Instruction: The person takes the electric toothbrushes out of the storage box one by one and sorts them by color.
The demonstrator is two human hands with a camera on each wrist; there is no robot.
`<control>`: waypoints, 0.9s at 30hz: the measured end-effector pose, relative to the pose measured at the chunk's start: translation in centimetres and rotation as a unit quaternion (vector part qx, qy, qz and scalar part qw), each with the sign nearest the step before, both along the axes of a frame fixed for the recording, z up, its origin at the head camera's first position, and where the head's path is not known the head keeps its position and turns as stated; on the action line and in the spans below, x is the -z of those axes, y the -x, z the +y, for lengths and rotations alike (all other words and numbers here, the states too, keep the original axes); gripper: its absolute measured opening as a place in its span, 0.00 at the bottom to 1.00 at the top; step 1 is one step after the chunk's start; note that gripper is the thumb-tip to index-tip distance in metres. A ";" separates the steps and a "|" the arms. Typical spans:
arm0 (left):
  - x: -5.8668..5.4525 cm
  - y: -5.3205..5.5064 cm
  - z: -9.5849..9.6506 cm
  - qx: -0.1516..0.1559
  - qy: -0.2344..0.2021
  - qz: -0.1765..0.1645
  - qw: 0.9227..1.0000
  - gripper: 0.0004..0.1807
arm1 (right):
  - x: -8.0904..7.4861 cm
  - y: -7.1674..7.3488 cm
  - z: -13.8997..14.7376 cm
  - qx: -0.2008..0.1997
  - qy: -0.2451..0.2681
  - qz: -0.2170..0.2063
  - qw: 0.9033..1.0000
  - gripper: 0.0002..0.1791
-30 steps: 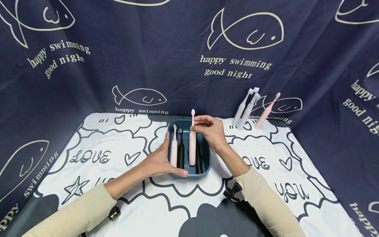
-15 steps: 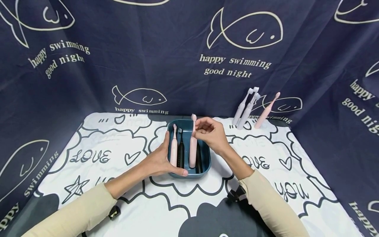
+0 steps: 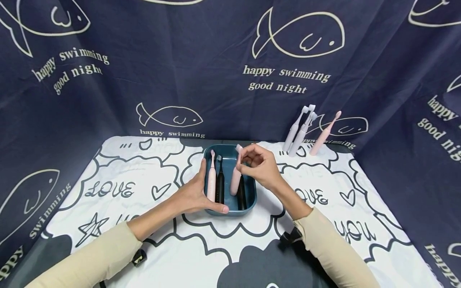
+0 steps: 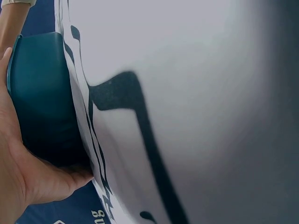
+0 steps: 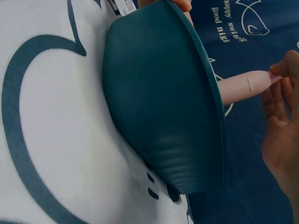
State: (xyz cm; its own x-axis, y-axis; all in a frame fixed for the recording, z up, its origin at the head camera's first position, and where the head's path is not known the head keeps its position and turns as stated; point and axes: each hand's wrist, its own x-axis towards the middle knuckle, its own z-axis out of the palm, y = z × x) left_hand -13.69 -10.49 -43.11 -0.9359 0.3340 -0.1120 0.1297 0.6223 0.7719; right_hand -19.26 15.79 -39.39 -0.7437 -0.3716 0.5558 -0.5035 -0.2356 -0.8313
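My right hand (image 3: pixel 261 166) pinches a pale pink electric toothbrush (image 3: pixel 235 182) by its neck, between thumb and fingertips. The toothbrush leans with its head to the right, and in the right wrist view its handle (image 5: pixel 240 87) dips behind the rim of a dark teal box (image 5: pixel 159 102). My left hand (image 3: pixel 196 194) grips that box at its left front corner, thumb along the front rim, fingers at the left wall. Inside the box, another pink toothbrush (image 3: pixel 211 184) lies beside a black toothbrush (image 3: pixel 220 186) on the left. A black handle (image 3: pixel 242 194) lies on the right side, its upper end hidden.
Behind and to the right, pale lavender toothbrushes (image 3: pixel 291 136) stand in a group, with a pink toothbrush (image 3: pixel 322 138) upright beside them. A patterned white cloth (image 3: pixel 119 224) covers the table. A navy curtain (image 3: pixel 216 80) hangs right behind it.
The held toothbrush has tilted, its head coming down and to the right; its lower end has risen slightly since half a second ago. The right hand shifted slightly right. Left hand and box stay put.
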 end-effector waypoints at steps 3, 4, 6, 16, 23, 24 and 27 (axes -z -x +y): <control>-0.1 0.0 0.0 -0.002 0.003 -0.001 1.000 1.00 | 0.1 0.1 0.2 -0.009 -0.019 0.006 1.000 0.13; -0.1 0.0 0.0 -0.002 0.004 -0.002 1.000 1.00 | 0.2 0.2 0.3 -0.009 -0.028 0.009 1.000 0.12; -0.1 0.0 0.0 -0.002 0.006 -0.002 1.000 0.99 | 0.3 0.2 0.3 -0.008 -0.046 0.015 0.999 0.11; 0.0 0.0 0.0 0.000 0.011 -0.002 1.000 1.00 | 1.2 0.1 1.1 0.014 -0.138 0.017 0.990 0.12; -0.1 0.1 0.0 -0.001 0.010 -0.001 1.000 1.00 | 1.2 -0.2 1.4 0.053 -0.148 -0.008 0.988 0.15; -0.1 0.1 0.0 -0.002 0.010 -0.001 1.000 1.00 | 1.3 -0.2 1.4 0.058 -0.143 -0.009 0.988 0.16; 0.0 0.1 0.0 -0.002 0.008 -0.003 1.000 1.00 | 1.5 -0.3 1.5 0.062 -0.116 -0.011 0.991 0.17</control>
